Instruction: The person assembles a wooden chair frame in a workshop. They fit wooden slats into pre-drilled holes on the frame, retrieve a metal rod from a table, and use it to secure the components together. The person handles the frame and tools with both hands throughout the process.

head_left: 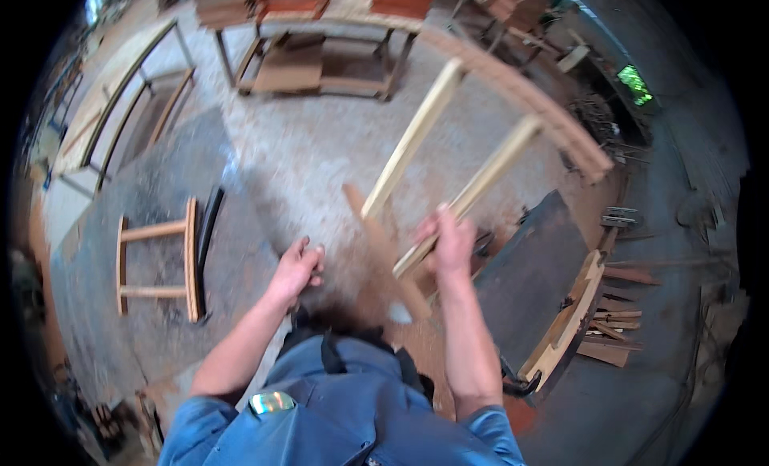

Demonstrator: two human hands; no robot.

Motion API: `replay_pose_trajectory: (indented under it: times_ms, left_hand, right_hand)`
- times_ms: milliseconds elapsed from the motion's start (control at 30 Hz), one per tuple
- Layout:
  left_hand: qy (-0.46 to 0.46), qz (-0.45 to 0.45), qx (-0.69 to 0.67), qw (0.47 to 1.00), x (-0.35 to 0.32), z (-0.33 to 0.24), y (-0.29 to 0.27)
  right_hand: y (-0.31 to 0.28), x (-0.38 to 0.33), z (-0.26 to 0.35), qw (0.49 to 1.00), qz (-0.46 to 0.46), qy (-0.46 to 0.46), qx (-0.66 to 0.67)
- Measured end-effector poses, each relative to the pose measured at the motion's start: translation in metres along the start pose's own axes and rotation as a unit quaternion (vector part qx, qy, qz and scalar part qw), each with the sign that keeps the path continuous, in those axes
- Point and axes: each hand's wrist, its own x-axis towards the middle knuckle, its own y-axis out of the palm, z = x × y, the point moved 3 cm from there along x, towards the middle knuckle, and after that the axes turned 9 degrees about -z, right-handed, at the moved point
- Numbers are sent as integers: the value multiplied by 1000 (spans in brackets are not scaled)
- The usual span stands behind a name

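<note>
In the head view, the right hand (450, 246) has its grip closed around one pale rail of a wooden frame (473, 137), which rises to the far right. The frame's curved brown top is blurred by motion, and its lower joint is partly hidden behind the hand. The left hand (298, 267) hangs free over the sawdust-strewn floor (288, 153), fingers loosely curled, holding nothing. A similar small frame (160, 259) lies on the floor to the left. A dark counter (529, 274) stands at right, its near end cut off by the forearm.
</note>
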Motion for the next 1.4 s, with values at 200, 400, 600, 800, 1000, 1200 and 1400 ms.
replay_pose_trajectory:
  times_ms: [200, 400, 600, 800, 1000, 1200, 1400]
  left_hand:
    - [-47, 22, -127, 991, -9, 27, -53]
    - [-4, 128, -254, 959, -47, -3, -35]
    - [44, 33, -325, 944, -67, 22, -41]
    - [75, 24, -385, 919, -78, 49, -35]
    - [67, -49, -398, 914, -104, 62, -39]
    - [71, -50, -429, 899, -124, 43, -46]
    - [91, -38, -419, 903, -120, 39, -88]
  right_hand:
    - [80, -15, -3, 956, -44, 158, 243]
    - [90, -26, -24, 955, 47, 146, 253]
    - [105, -33, -50, 932, 133, 224, 252]
    - [107, -32, -76, 889, 169, 306, 295]
    - [111, -44, -90, 860, 187, 365, 304]
    - [121, -54, -99, 849, 146, 409, 300]
    - [150, -74, -127, 835, 58, 458, 300]
